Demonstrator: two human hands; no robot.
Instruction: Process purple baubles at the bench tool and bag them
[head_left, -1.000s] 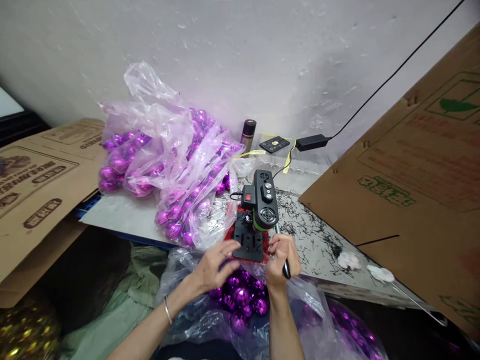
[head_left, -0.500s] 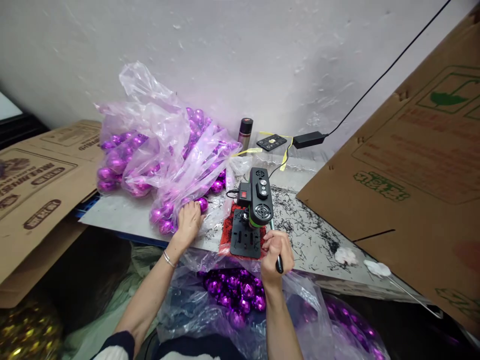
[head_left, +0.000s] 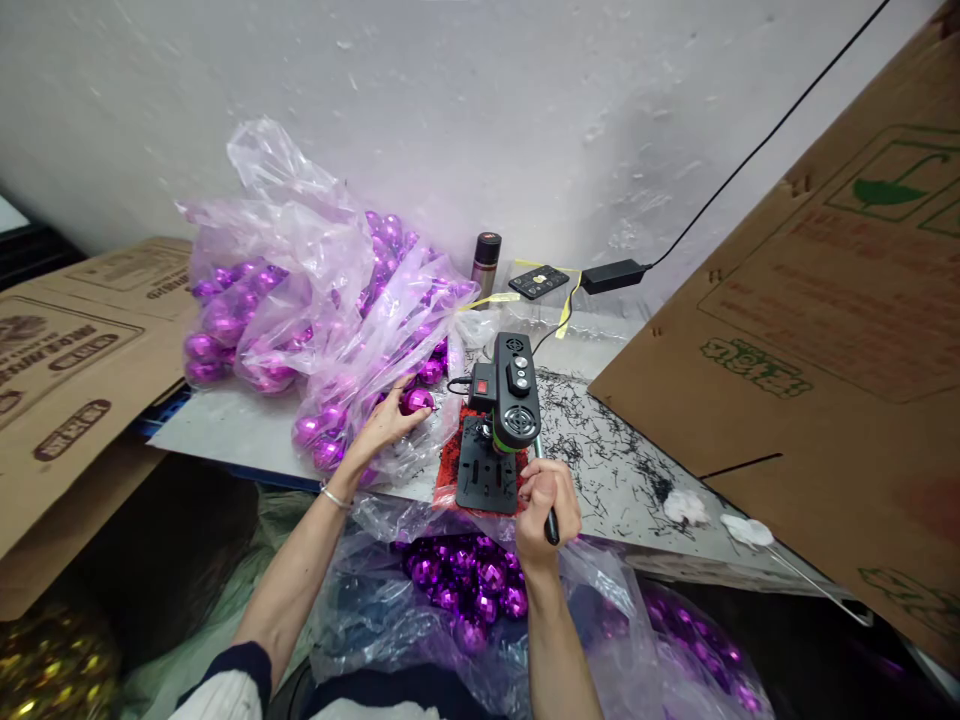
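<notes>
In the head view, clenches the fingers of the right hand [head_left: 551,505] round the black lever grip [head_left: 552,528] beside the black press [head_left: 517,400], and curves the left hand [head_left: 385,425] about a purple ball [head_left: 415,400] between thumb and fingers, over the bench [head_left: 225,428], though cannot tell whether firmly grasped.

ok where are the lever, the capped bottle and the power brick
Lever [head_left: 552,527], head view: on its black end.
Capped bottle [head_left: 484,271], head view: on its body, below the cap.
Power brick [head_left: 615,276], head view: on its casing.
</notes>
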